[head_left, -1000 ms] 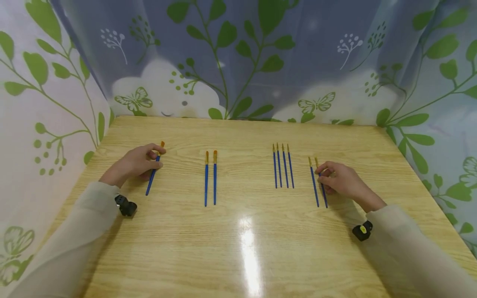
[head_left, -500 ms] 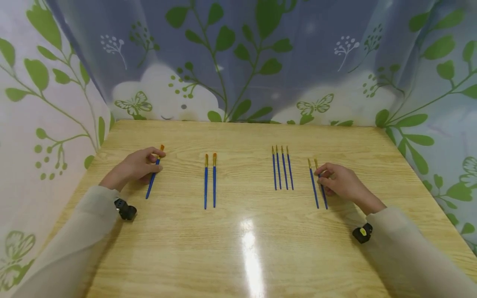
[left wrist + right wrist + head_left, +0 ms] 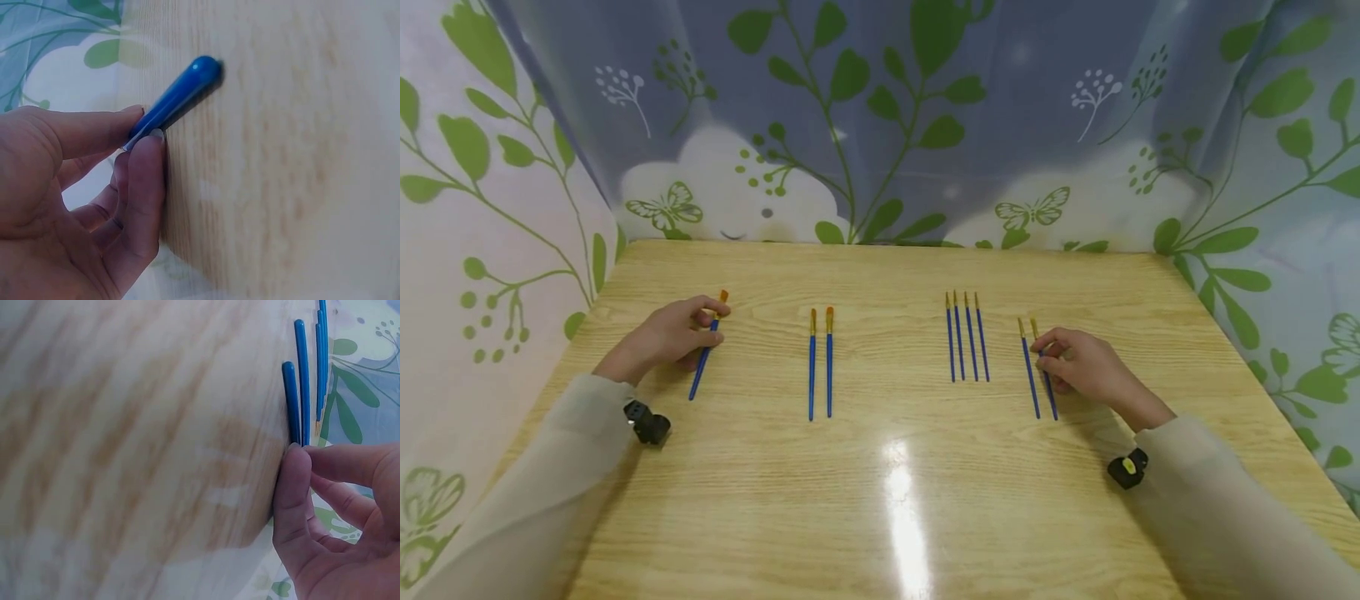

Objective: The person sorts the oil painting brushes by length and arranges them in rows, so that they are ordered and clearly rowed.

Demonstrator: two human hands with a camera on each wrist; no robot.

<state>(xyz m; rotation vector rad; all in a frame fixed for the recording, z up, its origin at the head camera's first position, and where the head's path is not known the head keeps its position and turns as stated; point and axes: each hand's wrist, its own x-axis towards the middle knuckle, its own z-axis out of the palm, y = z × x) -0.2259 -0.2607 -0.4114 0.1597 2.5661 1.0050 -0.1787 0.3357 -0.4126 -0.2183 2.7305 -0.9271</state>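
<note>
My left hand [image 3: 676, 336] pinches a blue-handled paintbrush [image 3: 701, 371] with flat orange bristles, at the left of the table. In the left wrist view, thumb and fingers close on its blue handle [image 3: 181, 94], which lies low along the wood. At the right, my right hand [image 3: 1084, 363] pinches a thinner blue paintbrush [image 3: 1051, 396] between thumb and fingers; the hand covers part of it. A matching thin paintbrush [image 3: 1032, 379] lies just left of that one, nearly parallel. Two blue handles [image 3: 291, 403] run close together above the fingertips in the right wrist view.
Two broader paintbrushes [image 3: 812, 375] with orange bristles lie side by side left of centre. Several thin paintbrushes [image 3: 962, 342] form a row right of centre. The wooden table [image 3: 760, 508] meets a leaf-patterned curtain [image 3: 910, 167] at the back and sides.
The head view has tilted slightly, shifting the picture. Both hands keep hold of the same paintbrushes, and the brushes stay where they were on the table.
</note>
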